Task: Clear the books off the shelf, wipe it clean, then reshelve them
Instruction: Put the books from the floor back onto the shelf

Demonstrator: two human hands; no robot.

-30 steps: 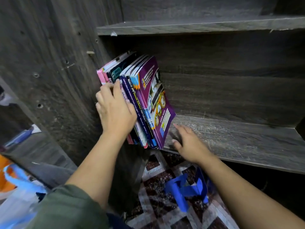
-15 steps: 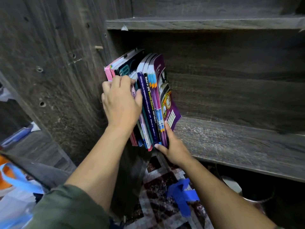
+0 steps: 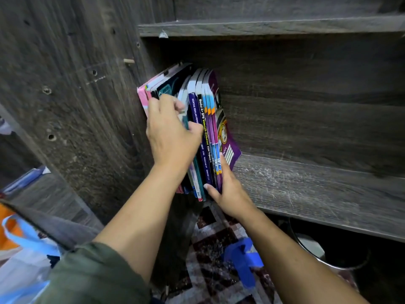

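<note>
A row of several thin books [image 3: 206, 128] stands upright at the left end of the dark wooden shelf [image 3: 306, 189], pressed against the side panel. My left hand [image 3: 171, 137] lies over the spines on the left, fingers curled round the pink and teal books, thumb against a purple spine. My right hand [image 3: 228, 191] holds the lower right corner of the row, fingers flat on the purple cover, thumb across the bottom of the spines. The rest of the shelf board is bare and scratched.
Another shelf board [image 3: 263, 27] runs above. A blue cloth [image 3: 243, 262] lies on the patterned floor [image 3: 210, 244] below. A round metal object [image 3: 311, 244] sits under the shelf. Blue and orange bags [image 3: 19, 244] are at the lower left.
My right hand came off the shelf board onto the lower right of the books. The leaning books now stand straighter against the side panel. My left hand moved up the spines.
</note>
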